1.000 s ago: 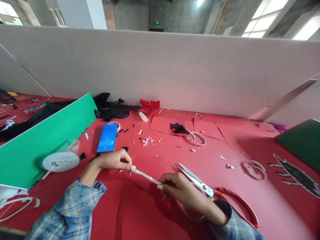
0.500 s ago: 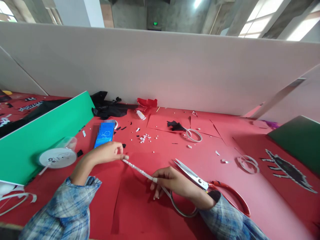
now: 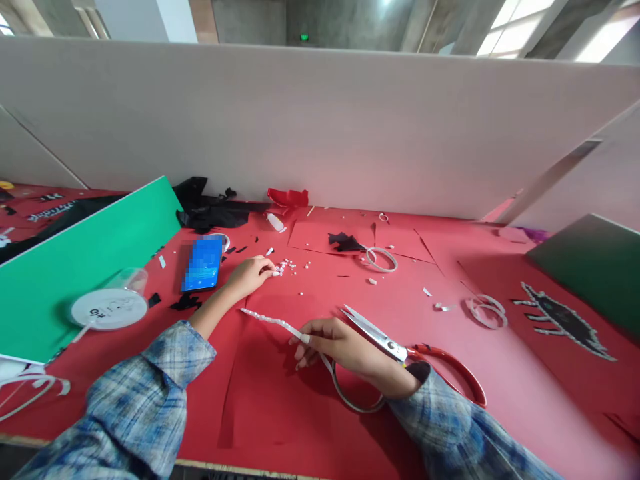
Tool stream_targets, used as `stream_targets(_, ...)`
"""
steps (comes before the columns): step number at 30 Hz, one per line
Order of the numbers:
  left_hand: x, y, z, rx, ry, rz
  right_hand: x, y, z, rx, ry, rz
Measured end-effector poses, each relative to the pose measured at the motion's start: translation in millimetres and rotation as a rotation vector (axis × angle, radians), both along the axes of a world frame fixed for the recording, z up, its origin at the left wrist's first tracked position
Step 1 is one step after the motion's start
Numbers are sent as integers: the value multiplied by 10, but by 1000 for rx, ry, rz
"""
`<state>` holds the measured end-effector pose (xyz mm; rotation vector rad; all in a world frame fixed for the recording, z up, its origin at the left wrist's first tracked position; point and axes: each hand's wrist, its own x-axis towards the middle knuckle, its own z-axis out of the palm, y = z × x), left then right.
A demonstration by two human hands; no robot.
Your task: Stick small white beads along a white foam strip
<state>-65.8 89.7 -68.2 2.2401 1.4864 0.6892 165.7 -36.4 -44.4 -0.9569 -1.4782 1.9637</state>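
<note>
Green board (image 3: pixel 85 260): propped at the far left edge of the red table (image 3: pixel 520 413), with a white disc (image 3: pixel 109 309) lying just in front of it.
Phone (image 3: pixel 203 265): flat on the table, screen lit blue, just left of the left hand.
Left hand (image 3: pixel 249 275): stretched forward from a plaid sleeve, fingers drawn narrowly together, tips touching the near edge of the beads. Whether a bead is pinched between them cannot be told.
Beads (image 3: pixel 287 267): a small scatter of white dots on the table, right of the phone.
White strip (image 3: pixel 270 321): studded along its length. Its free left end lies low over the table below the left hand, and its right end runs into the right hand.
Right hand (image 3: pixel 334 340): thumb and forefinger closed tight on the strip, the other fingers curled down toward the table. The strip loops on beneath the wrist.
Scissors (image 3: pixel 400 348): red-handled, blades parted, lying just behind the right hand with tips pointing left.
Tape ring (image 3: pixel 383 259): farther back, beside a black scrap (image 3: pixel 343 241).
Spider cut-out (image 3: pixel 563 320): black, flat at the far right, near a dark green board (image 3: pixel 595 267).
</note>
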Motion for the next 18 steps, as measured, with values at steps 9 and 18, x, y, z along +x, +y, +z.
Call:
stream_targets(9,-76,-160,81,16,-155,29,15,-26,-18,-9,16,-16)
stream_targets(18,116,-543,374,67,-345,-93,46,-17,11,59,-13,-44)
